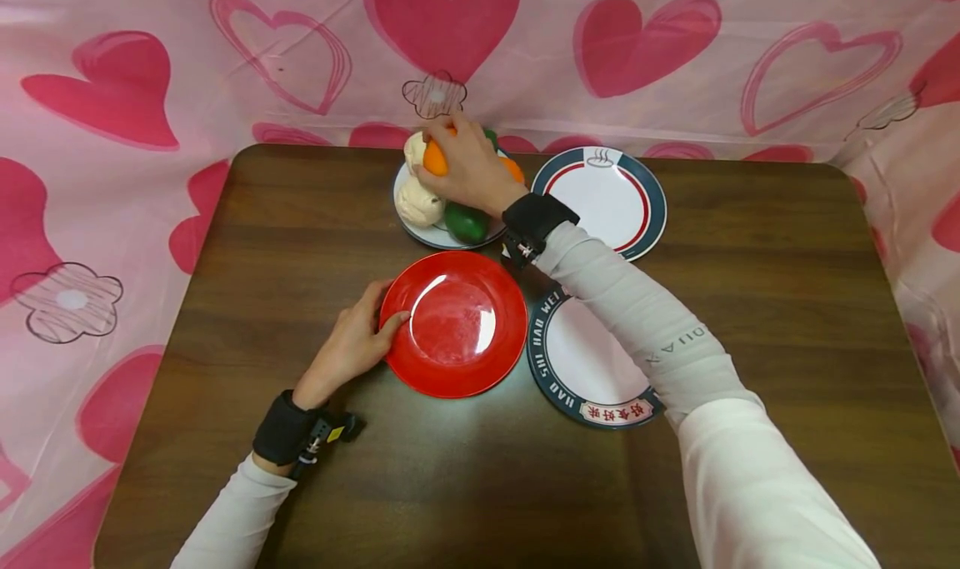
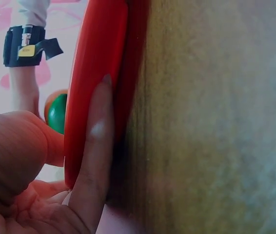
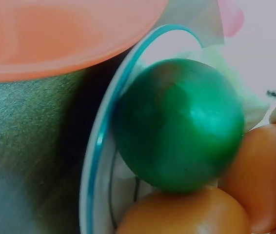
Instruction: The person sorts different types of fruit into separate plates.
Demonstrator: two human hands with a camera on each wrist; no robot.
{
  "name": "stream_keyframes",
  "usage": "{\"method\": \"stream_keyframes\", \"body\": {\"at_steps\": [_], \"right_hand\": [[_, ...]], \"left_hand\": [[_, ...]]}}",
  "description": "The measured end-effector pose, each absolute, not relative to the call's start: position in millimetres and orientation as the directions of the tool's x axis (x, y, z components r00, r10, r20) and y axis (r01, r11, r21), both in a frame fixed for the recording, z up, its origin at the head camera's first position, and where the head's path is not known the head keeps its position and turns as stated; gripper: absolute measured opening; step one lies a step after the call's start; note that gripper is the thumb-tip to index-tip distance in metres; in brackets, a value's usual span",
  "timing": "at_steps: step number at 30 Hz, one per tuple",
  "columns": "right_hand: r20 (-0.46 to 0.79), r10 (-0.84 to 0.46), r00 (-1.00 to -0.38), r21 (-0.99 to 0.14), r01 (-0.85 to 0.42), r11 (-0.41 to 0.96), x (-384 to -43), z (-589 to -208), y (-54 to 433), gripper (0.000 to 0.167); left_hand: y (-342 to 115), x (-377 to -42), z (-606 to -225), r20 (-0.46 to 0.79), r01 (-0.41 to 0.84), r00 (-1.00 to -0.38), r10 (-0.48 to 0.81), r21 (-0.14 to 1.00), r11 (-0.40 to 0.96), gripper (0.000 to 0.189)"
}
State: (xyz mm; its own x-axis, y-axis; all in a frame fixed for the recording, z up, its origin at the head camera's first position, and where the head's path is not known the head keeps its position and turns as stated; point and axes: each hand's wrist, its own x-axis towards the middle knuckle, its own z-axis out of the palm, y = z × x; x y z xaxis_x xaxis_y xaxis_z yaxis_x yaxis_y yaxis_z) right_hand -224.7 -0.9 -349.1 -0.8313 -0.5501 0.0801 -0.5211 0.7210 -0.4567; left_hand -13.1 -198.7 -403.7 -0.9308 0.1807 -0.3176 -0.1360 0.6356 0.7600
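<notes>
My left hand (image 1: 352, 346) pinches the left rim of a glossy red plate (image 1: 453, 377), thumb on top and fingers underneath, as the left wrist view shows. At the back, my right hand (image 1: 474, 167) grips an orange (image 1: 435, 159) over a white plate (image 1: 429, 237) with a blue rim. On that plate lie cream-coloured swirled bun-like pieces (image 1: 418, 204), a smooth green avocado-shaped item (image 1: 467, 222) and another orange (image 1: 513, 169). In the right wrist view the green item (image 3: 177, 126) sits between the plate's rim and the held orange (image 3: 260, 180); only fingertips show there.
Right of the filled plate stands a white plate (image 1: 600, 207) with a blue rim and red ring. Nearer, another white plate (image 1: 592, 344) with lettering on its dark rim lies partly under my right forearm. A heart-patterned pink cloth (image 1: 525, 111) hangs behind the wooden table (image 1: 787, 302).
</notes>
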Motion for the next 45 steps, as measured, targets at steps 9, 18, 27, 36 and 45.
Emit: {"method": "stream_keyframes", "body": {"at_steps": [9, 18, 27, 36, 45], "right_hand": [[0.200, -0.619, -0.760, -0.498, -0.623, 0.603, -211.3, -332.6, -2.4, 0.050], [0.313, -0.686, -0.657, -0.438, -0.740, 0.510, -183.8, -319.9, -3.0, 0.042], [0.332, -0.737, -0.588, -0.420, -0.792, 0.442, -150.0, -315.4, 1.9, 0.045], [0.273, -0.804, -0.528, -0.430, -0.815, 0.389, -120.4, -330.1, 5.7, 0.047], [0.131, -0.838, -0.530, -0.464, -0.779, 0.421, -106.2, -353.9, 10.0, 0.049]], "left_hand": [[-202.2, -9.2, -404.9, -0.327, -0.149, -0.928, 0.176, 0.761, 0.631, 0.062], [-204.0, -8.5, -407.2, -0.290, -0.109, -0.938, 0.191, 0.768, 0.631, 0.061], [-203.7, -8.7, -408.0, -0.251, -0.063, -0.945, 0.212, 0.771, 0.634, 0.061], [-204.2, -8.8, -408.2, -0.240, -0.050, -0.945, 0.222, 0.778, 0.627, 0.063], [-201.5, -11.3, -407.7, -0.246, -0.055, -0.945, 0.216, 0.769, 0.636, 0.061]]}}
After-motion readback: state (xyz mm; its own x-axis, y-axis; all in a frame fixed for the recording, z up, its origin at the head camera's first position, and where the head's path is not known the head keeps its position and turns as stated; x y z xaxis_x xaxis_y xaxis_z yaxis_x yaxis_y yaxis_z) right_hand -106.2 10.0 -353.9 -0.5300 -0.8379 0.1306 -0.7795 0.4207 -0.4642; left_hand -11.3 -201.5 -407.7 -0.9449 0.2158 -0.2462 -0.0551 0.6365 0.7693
